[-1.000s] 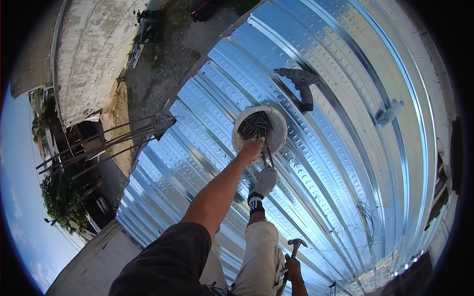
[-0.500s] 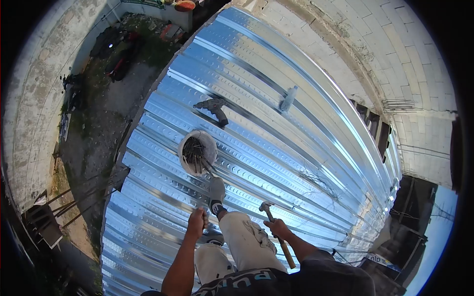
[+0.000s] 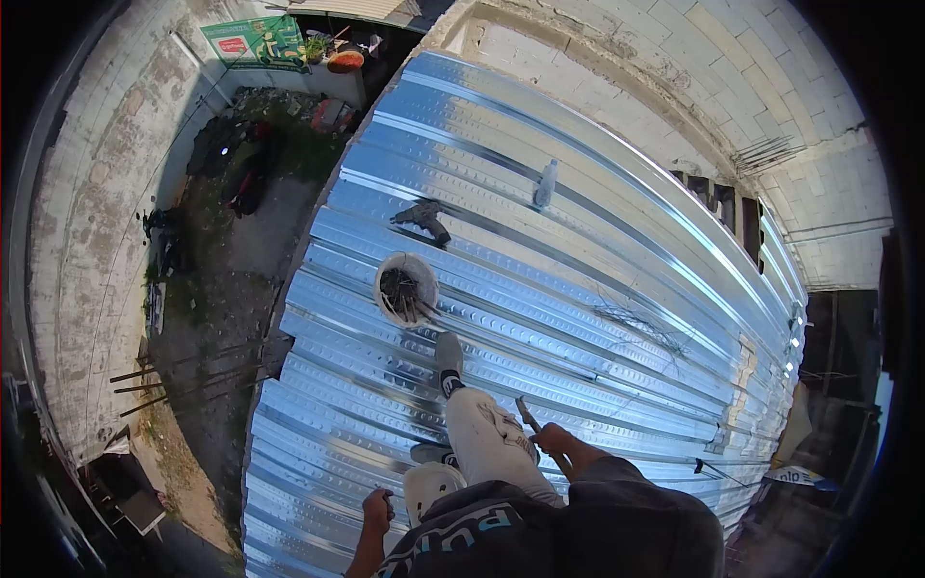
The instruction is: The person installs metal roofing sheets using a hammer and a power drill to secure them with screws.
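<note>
My right hand (image 3: 552,440) grips a claw hammer (image 3: 527,415) by its wooden handle, beside my right leg, with the metal head pointing forward. At my left side, my left hand (image 3: 378,509) is closed in a fist, and whatever it may hold is too small to make out. In front of my forward shoe (image 3: 448,352) stands a white bucket (image 3: 430,273) with dark metal rods or spikes in it. A dark cordless drill (image 3: 424,221) lies on the ribbed metal sheets (image 3: 501,337) beyond the bucket.
A clear plastic bottle (image 3: 546,184) lies farther up the sheets. Thin wires (image 3: 641,326) are scattered to the right. The sheets' left edge (image 3: 252,438) drops to a yard below, with rods (image 3: 159,384) jutting nearby. A block wall (image 3: 771,67) borders the right.
The view has shifted, bringing more of the far yard and a green banner into sight. My left fist has drawn back toward my body. My right hand still holds the hammer.
</note>
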Demonstrator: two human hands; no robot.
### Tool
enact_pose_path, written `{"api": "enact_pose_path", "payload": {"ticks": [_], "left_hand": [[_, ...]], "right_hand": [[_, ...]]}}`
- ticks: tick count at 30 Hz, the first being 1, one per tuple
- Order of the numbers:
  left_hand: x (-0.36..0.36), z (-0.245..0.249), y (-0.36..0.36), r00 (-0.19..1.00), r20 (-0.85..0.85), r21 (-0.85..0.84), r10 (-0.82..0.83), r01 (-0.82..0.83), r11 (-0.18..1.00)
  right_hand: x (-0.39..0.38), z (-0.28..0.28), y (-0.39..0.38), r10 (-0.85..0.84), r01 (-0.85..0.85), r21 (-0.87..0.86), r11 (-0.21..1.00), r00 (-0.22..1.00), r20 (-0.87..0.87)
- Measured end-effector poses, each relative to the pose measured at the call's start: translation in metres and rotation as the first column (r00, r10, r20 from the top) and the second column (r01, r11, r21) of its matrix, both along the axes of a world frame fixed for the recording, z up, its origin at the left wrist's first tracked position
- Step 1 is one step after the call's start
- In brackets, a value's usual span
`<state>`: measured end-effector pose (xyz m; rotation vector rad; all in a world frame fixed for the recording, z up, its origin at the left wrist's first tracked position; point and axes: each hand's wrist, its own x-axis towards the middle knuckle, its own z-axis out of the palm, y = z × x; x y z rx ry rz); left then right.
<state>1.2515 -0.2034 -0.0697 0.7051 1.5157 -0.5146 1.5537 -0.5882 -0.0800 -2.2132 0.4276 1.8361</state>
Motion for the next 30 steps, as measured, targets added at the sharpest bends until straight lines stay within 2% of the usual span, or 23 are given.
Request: {"api": "enact_pose_path", "payload": {"ticks": [1, 3, 6, 8, 13, 14, 17, 19, 20, 21, 22, 23, 25, 26, 28, 30], "left_hand": [[-0.003, 0.011, 0.001, 1.0, -0.025, -0.006, 0.0, 0.0, 1.0], [-0.003, 0.033, 0.003, 0.997, -0.075, -0.001, 0.023, -0.023, 1.0], [0.002, 0.06, 0.007, 0.998, -0.006, 0.03, 0.055, -0.055, 0.998], [0.0, 0.058, 0.011, 0.994, 0.032, 0.039, 0.105, -0.107, 0.994], [0.016, 0.066, 0.026, 0.968, 0.129, -0.013, 0.215, -0.215, 0.977], [0.024, 0.074, 0.029, 0.973, 0.14, 0.005, 0.185, -0.187, 0.982], [0.056, 0.102, 0.035, 0.929, 0.321, -0.015, 0.186, -0.191, 0.982], [0.084, 0.12, 0.04, 0.874, 0.463, -0.068, 0.146, -0.13, 0.989], [0.098, 0.129, 0.04, 0.848, 0.525, -0.06, 0.071, -0.046, 0.997], [0.117, 0.141, 0.038, 0.812, 0.583, -0.047, -0.002, 0.036, 0.998], [0.138, 0.168, 0.026, 0.719, 0.675, -0.005, -0.167, 0.231, 0.973], [0.169, 0.195, 0.012, 0.584, 0.748, 0.058, -0.314, 0.415, 0.908], [0.195, 0.231, -0.018, 0.366, 0.737, 0.234, -0.568, 0.65, 0.723], [0.2, 0.245, -0.033, 0.276, 0.738, 0.308, -0.616, 0.674, 0.671], [0.209, 0.265, -0.062, 0.066, 0.721, 0.449, -0.69, 0.713, 0.538], [0.214, 0.28, -0.079, -0.019, 0.681, 0.536, -0.732, 0.694, 0.481]], "right_hand": [[-0.009, -0.007, -0.003, -0.018, 0.018, -0.019, 1.0, 1.0, 0.007], [-0.02, -0.014, -0.008, 0.076, -0.077, 0.098, 0.992, 0.997, 0.014], [-0.024, 0.009, 0.002, -0.036, 0.036, 0.014, 0.999, 0.999, -0.019], [-0.036, -0.003, -0.009, -0.053, 0.052, 0.041, 0.998, 0.998, 0.019], [-0.04, 0.044, 0.002, -0.179, 0.173, 0.054, 0.983, 0.974, 0.138], [-0.045, 0.034, -0.006, -0.17, 0.163, 0.059, 0.985, 0.975, 0.146], [-0.041, 0.076, 0.006, -0.145, 0.108, 0.161, 0.981, 0.961, 0.234], [-0.036, 0.116, 0.023, -0.252, 0.183, 0.245, 0.952, 0.923, 0.29], [-0.036, 0.135, 0.031, -0.296, 0.207, 0.286, 0.936, 0.9, 0.318], [-0.029, 0.165, 0.045, -0.333, 0.184, 0.378, 0.907, 0.862, 0.382], [-0.033, 0.2, 0.058, -0.376, 0.152, 0.465, 0.872, 0.818, 0.436], [-0.032, 0.224, 0.067, -0.392, 0.135, 0.518, 0.845, 0.814, 0.428], [-0.032, 0.264, 0.081, -0.499, 0.134, 0.676, 0.725, 0.778, 0.382], [-0.034, 0.279, 0.086, -0.55, 0.128, 0.738, 0.662, 0.752, 0.363], [-0.034, 0.304, 0.097, -0.549, 0.075, 0.782, 0.618, 0.753, 0.362], [-0.032, 0.311, 0.098, -0.56, 0.041, 0.815, 0.578, 0.746, 0.36]]}}
